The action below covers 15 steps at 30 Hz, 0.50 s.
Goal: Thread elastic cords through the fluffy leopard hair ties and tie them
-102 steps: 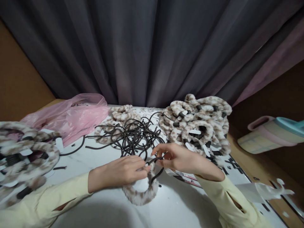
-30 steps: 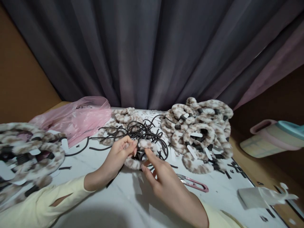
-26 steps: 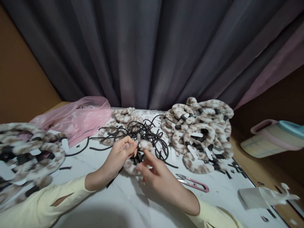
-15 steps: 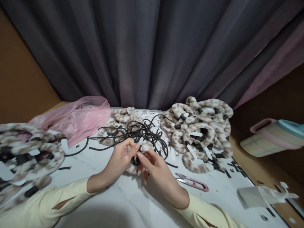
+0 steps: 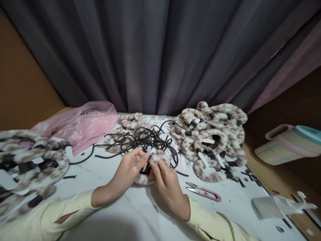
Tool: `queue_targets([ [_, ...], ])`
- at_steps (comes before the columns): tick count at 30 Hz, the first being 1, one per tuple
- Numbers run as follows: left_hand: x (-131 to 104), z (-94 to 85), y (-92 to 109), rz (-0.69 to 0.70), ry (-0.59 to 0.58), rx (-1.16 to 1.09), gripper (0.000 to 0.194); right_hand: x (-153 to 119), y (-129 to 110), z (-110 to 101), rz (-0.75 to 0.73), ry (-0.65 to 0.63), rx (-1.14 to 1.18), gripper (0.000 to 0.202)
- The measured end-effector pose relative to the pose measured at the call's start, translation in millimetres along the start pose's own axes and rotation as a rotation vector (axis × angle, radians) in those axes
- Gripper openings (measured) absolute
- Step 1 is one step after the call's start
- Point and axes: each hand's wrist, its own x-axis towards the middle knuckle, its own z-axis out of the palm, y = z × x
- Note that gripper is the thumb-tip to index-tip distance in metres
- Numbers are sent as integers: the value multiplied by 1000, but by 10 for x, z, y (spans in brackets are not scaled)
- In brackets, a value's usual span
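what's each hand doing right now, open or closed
Left hand: closed, holding the brown-and-white furry fabric ring.
Right hand: closed, holding the same ring.

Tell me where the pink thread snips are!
In the head view, the pink thread snips lie on the white tabletop, just right of the right hand, nearer the person than the fuzzy-ring heap.

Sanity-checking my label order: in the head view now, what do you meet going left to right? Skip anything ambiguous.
Pile of fluffy rings → pink plastic bag → left hand → fluffy ring between the hands → right hand → pink-handled snips → lidded tumbler.
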Motion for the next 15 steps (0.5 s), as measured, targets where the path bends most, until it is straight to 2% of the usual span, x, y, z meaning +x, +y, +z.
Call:
queue_targets([
  [4, 11, 4, 17, 25, 16, 27, 34, 2, 22, 9, -15, -5, -12, 29],
  [7, 21, 7, 19, 61, 24, 57, 33, 38, 10, 13, 38, 1, 65, 30],
  [9, 21, 9, 4, 80, 34, 87, 31, 77, -9, 19, 109, -31, 240, 29],
  [12, 21, 5, -64, 90, 26, 149, 27, 131, -42, 21, 245, -189, 572, 35],
  [13, 27, -3, -103, 131, 33, 195, 24, 145, -52, 15, 278, -239, 640, 37],
  [15, 58, -29, -200, 320, 79, 335, 19, 164, -70, -14, 313, -293, 681, 39],
])
